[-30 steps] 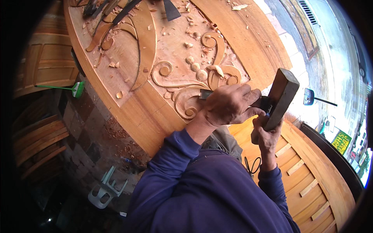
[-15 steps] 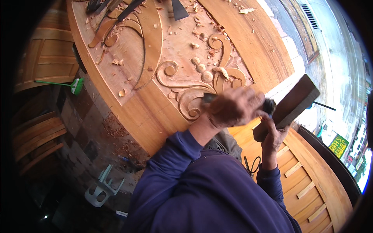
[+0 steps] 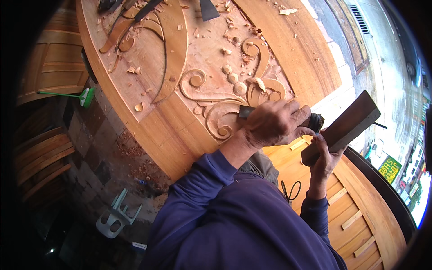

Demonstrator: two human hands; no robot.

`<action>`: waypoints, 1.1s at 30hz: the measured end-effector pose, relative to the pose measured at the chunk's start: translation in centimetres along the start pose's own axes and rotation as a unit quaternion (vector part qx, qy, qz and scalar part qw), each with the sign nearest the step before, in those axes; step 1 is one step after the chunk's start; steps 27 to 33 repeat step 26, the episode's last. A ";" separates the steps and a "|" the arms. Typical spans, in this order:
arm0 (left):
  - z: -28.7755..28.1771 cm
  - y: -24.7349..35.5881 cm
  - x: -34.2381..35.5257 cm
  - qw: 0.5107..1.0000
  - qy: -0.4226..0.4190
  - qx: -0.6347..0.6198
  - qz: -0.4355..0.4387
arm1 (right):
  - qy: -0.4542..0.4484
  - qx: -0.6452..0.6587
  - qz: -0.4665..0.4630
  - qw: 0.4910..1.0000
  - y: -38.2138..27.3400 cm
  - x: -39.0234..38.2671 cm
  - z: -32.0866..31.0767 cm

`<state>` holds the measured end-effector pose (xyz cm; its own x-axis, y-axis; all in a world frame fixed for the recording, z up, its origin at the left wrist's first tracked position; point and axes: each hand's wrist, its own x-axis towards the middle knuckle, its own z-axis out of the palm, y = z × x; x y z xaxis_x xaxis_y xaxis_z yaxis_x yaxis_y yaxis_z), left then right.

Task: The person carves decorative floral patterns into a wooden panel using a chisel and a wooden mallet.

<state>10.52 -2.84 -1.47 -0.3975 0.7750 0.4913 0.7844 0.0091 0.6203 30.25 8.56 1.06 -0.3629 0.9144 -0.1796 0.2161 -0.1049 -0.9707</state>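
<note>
My left hand [image 3: 274, 123] is closed around a chisel [image 3: 245, 111], its flat metal blade pointing left over the carved wooden panel [image 3: 202, 148]. The dark, worn handle end sticks out past my fingers on the right. My right hand [image 3: 325, 164] grips a dark rectangular wooden block [image 3: 345, 128], held tilted beside the chisel's handle end. My left thumb and right fingers come close together there; I cannot tell whether they touch. Scrolls and round beads in relief [image 3: 232, 78] lie just beyond my left hand, strewn with wood shavings.
Several dark-bladed tools [image 3: 146, 10] and a wide flat blade [image 3: 208, 10] lie on the panel's far part. A slatted wooden panel [image 3: 346, 225] is at lower right. A grey plastic stool [image 3: 117, 216] and a green broom [image 3: 87, 96] are on the left floor.
The wooden block and my right hand have shifted slightly right and down. My left hand, blurred before, is now sharper, and more of the chisel's blade and handle end shows.
</note>
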 end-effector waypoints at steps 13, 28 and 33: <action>-0.3 -0.1 0.1 1.000 0.013 0.000 -0.027 | -0.058 -0.073 0.002 0.996 2.1 -0.6 -0.1; -0.4 -0.6 -0.2 0.998 -0.003 -0.030 -0.050 | -0.150 -0.138 0.029 0.979 0.6 0.5 0.3; -0.4 -0.6 -0.2 0.998 -0.003 -0.030 -0.050 | -0.150 -0.138 0.029 0.979 0.6 0.5 0.3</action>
